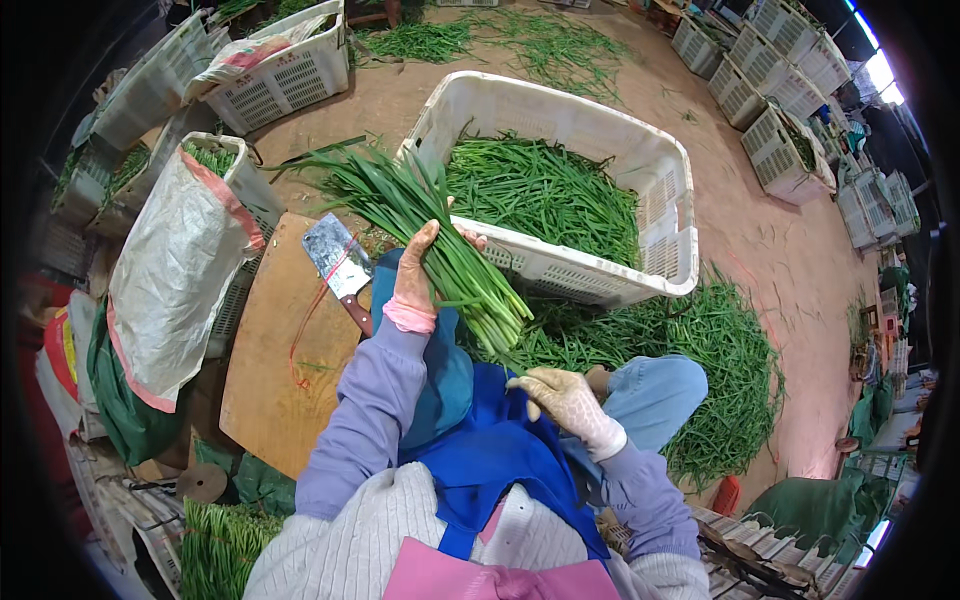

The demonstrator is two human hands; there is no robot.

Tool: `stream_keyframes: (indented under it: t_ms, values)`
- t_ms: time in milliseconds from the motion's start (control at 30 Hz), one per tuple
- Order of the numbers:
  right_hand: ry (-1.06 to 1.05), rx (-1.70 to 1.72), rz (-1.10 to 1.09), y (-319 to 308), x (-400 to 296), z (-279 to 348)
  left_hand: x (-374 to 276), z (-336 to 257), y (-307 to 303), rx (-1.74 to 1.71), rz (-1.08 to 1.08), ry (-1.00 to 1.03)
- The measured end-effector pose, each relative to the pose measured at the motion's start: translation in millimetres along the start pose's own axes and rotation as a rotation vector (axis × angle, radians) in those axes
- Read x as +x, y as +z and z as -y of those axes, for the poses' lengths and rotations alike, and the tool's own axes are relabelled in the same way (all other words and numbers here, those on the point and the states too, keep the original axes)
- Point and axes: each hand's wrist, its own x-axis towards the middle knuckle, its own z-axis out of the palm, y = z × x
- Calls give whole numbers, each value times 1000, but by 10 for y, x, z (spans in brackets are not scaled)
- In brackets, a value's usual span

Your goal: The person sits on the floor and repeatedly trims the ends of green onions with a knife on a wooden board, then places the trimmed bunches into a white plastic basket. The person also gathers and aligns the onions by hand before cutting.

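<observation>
A thick bunch of long green leafy stalks, like garlic chives point(457, 262), lies in my left hand point(420, 259), its pale cut ends pointing down and right. Below those ends is my gloved right hand point(559, 397), thumb and finger together at what looks like a thin green leaf. Beyond the bunch stands a white plastic crate point(585, 270) holding loose green leaves point(540, 195). On the wooden board point(277, 352) to the left rest a cleaver with a wooden handle point(341, 259) and a red string point(315, 300).
A heap of green leaves point(720, 375) spreads on the floor at right. A crate partly covered by a white woven sack point(180, 262) stands left. More crates point(285, 82) are at upper left and stacked at upper right. Bundled stalks point(221, 547) lie at lower left.
</observation>
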Motion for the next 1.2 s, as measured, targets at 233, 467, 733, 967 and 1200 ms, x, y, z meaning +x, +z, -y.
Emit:
stream_keyframes:
  t_ms: [233,467,733,967,1200]
  values:
    - [-393,-316,-47,67,-175,508,-16,-112,-44,64,-279,16]
    - [-683,-676,-638,20,578,489,-3,67,-12,113,-223,-143]
    - [-577,-569,205,-87,173,286,91,-91,-73,-120,-190,-69]
    - [-224,-453,-124,12,258,-262,96,-100,-77,-140,-164,71]
    - [-53,235,327,243,232,45,36,-47,33,-182,-13,75]
